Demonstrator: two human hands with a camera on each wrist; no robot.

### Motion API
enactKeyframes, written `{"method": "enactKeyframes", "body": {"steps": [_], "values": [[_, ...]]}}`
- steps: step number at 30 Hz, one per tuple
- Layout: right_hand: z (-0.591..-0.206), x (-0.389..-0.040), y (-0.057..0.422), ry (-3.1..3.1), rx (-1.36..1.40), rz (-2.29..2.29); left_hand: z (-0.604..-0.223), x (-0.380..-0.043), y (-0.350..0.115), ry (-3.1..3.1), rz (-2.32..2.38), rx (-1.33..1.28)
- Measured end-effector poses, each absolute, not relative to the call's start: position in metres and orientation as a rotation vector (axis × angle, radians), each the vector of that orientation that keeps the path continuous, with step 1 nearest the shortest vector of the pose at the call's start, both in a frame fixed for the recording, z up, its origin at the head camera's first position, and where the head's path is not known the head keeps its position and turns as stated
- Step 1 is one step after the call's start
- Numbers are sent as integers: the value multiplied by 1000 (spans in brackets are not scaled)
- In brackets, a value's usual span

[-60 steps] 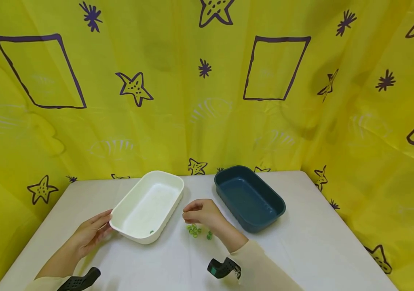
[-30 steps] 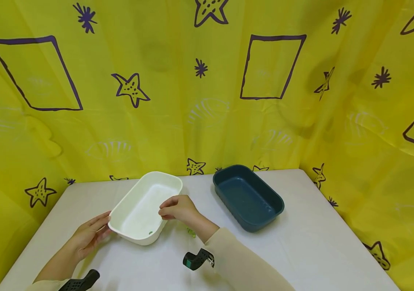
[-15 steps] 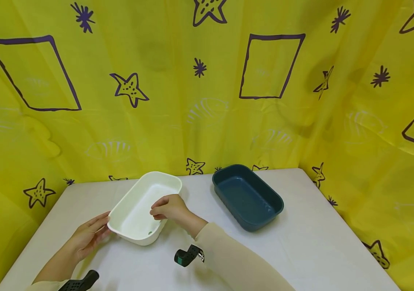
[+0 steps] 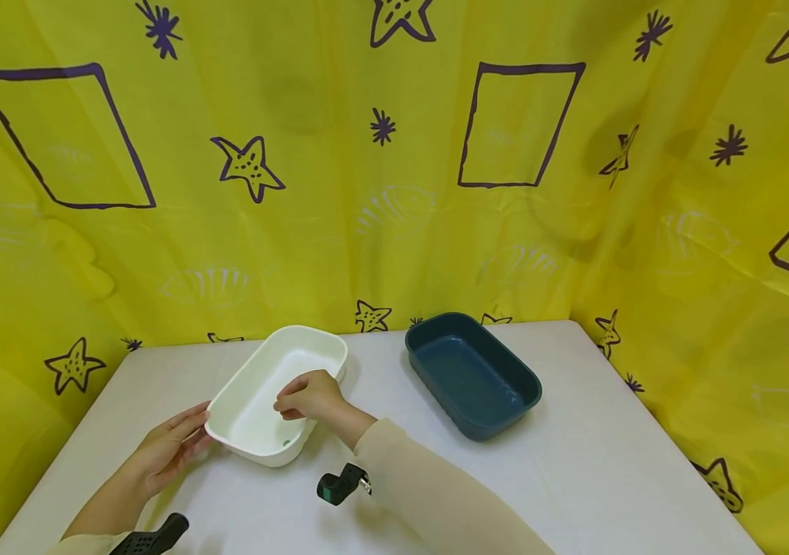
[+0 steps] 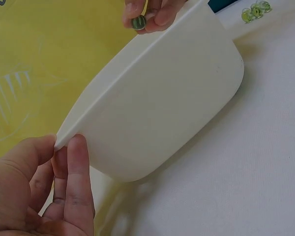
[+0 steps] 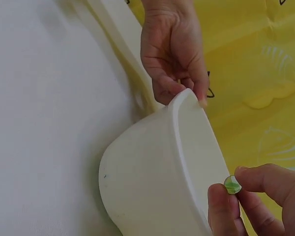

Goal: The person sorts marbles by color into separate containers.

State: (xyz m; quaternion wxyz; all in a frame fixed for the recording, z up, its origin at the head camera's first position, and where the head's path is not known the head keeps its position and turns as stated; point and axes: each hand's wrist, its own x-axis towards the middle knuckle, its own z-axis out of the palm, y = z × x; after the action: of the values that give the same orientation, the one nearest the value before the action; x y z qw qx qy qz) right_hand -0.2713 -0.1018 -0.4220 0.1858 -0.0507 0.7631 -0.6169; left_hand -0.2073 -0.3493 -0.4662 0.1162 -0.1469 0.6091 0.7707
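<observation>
My left hand pinches the near left corner of a white plastic tub between thumb and fingers; the left wrist view shows the thumb at its rim. Over the tub's interior is my right hand, its thumb and fingertips pinching a small green glass marble. In the left wrist view that marble looks green-striped, just above the rim. One green marble lies inside the tub near its front end. Several more clear-green marbles sit on the table, hidden behind the right arm in the head view.
A dark teal tub stands to the right of the white one on the white-covered table. A yellow patterned curtain hangs around the back and sides. Each wrist carries a black camera mount.
My right hand has moved left from above the marbles on the table, across the white tub's rim, to over its interior. The left hand has stayed at the tub's corner.
</observation>
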Motion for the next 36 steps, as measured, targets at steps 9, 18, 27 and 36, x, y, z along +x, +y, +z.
{"method": "enactKeyframes", "body": {"steps": [9, 18, 27, 36], "values": [[-422, -272, -108, 2178, -77, -1695, -465, -207, -348, 1788, 2245, -438], [-422, -271, -109, 2209, -75, -1673, -466, -207, -348, 1784, 2262, -443], [-420, -270, -108, 2238, -121, -1643, -466, -208, -349, 1767, 2269, -440], [-421, -269, -106, 2219, -142, -1654, -466, -206, -348, 1784, 2277, -409]]}}
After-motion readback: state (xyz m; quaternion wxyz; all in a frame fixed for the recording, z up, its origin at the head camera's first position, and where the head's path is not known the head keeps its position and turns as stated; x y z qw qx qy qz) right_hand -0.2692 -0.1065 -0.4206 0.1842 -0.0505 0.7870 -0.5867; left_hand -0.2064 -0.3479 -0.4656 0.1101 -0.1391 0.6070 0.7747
